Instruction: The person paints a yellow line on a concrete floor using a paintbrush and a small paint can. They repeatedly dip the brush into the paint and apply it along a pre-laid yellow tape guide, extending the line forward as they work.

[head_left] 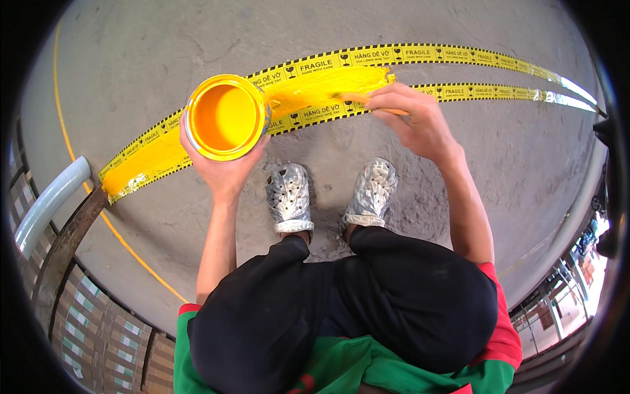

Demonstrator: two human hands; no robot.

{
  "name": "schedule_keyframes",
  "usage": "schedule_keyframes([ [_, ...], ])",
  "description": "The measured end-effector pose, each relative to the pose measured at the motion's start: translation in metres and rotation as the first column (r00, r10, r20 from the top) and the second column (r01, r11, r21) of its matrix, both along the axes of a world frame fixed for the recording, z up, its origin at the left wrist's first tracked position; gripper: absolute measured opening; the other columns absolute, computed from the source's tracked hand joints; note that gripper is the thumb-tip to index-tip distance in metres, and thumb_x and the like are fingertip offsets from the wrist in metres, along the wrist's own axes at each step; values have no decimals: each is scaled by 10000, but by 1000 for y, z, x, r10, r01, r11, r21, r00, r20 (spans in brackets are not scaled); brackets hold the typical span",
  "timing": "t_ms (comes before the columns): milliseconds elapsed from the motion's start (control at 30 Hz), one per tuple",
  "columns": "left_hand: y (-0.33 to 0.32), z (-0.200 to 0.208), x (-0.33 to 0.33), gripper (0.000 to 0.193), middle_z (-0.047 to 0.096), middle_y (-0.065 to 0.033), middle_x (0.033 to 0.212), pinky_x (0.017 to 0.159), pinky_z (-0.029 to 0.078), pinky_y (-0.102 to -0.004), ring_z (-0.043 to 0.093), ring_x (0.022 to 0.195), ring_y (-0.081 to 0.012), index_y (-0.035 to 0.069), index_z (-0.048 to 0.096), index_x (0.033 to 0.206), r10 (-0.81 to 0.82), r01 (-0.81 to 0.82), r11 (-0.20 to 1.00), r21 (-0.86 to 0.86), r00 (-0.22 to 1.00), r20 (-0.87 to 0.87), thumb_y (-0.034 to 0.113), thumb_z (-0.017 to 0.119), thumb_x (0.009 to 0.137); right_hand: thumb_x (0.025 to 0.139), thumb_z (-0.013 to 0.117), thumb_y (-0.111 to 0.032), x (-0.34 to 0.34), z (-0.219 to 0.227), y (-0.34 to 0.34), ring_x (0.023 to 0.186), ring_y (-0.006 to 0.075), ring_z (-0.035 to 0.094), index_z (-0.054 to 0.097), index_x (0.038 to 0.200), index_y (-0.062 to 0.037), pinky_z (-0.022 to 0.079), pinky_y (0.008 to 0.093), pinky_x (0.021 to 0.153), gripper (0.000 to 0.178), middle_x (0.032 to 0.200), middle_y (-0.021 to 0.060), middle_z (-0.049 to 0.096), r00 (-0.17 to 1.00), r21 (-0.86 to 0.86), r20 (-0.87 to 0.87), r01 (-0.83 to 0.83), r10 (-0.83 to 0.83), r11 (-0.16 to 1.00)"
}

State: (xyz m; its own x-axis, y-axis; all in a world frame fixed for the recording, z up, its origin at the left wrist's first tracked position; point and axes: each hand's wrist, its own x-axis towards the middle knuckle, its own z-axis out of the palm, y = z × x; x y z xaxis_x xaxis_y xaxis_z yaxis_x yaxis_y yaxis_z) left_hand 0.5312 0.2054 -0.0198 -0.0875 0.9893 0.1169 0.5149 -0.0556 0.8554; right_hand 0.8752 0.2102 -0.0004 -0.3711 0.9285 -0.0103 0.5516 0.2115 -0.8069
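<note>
My left hand (226,172) is wrapped round a round can of yellow paint (226,118), held up over the floor with its top uncovered. In my right hand (417,117) is a paintbrush (387,108), gripped by its light handle. The bristle end meets a band of wet yellow paint (315,88) on the floor, between two strips of yellow-and-black tape (459,92). The paint partly overlaps the tape. To the left, past the can, the yellow band (138,172) carries on between the strips. The can hides the stretch directly beneath it.
The floor (302,33) is grey concrete. My feet, in silvery clogs (289,197), stand close to the near tape. At the left are a pale pipe (52,203), a brown beam (65,256), stacked cartons (105,335) and a thin yellow line (134,253).
</note>
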Motion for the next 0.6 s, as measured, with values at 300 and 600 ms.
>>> schedule_keyframes([
  [300,3,6,-8,1220,440,-151,1447,1163,321,-425,445,1357,-284,4,245,1499,20,-16,999,43,995,-95,201,976,542,904,669,-47,-2,16,6,801,274,687,712,1039,-43,544,374,689,141,912,107,693,943,-18,331,48,-40,999],
  [600,8,1,-8,1207,428,-152,1464,1177,302,-432,429,1371,-285,1,252,1501,50,-46,996,72,997,-51,171,968,545,931,708,-112,-64,-57,-24,677,114,705,723,1072,12,562,249,581,188,843,113,750,845,-113,-74,521,-530,846],
])
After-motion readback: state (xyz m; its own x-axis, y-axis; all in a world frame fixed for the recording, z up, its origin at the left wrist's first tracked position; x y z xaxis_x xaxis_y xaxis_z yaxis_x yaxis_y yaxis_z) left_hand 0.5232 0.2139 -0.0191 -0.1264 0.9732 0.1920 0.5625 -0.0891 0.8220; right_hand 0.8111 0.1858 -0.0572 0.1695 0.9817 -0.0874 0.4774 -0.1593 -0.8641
